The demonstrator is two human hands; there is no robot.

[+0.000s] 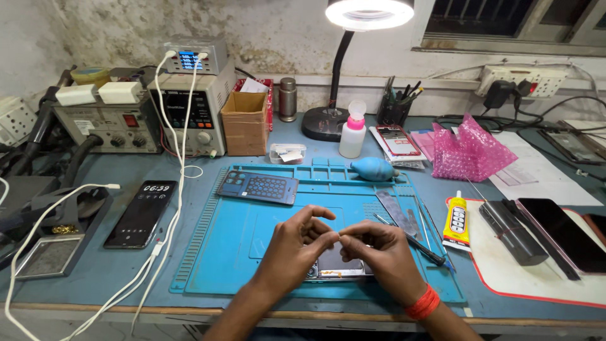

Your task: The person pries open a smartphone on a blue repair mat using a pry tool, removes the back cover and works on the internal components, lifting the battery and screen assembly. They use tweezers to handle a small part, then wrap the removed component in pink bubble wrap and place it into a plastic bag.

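I see my left hand (291, 247) and right hand (379, 251) meeting over the near edge of the blue mat (208, 252), fingertips pressed together in a pinch on something too small for me to make out — a tiny part or a strip, I cannot tell which. Directly under both hands lies an opened phone (338, 266), flat on the mat near its front edge, kept close so the fine work stays within reach and under the ring lamp (369, 12) at the back of the desk. A phone back panel (259, 187) rests toward the mat's far left, set aside out of the way. Tweezers and metal tools (404, 221) lie on the mat's right side beside a yellow glue tube (457, 221), handy to my right hand. A dark phone with a lit screen (141, 213) sits on the desk left of the mat, next to white cables (161, 252). A red band circles my right wrist.
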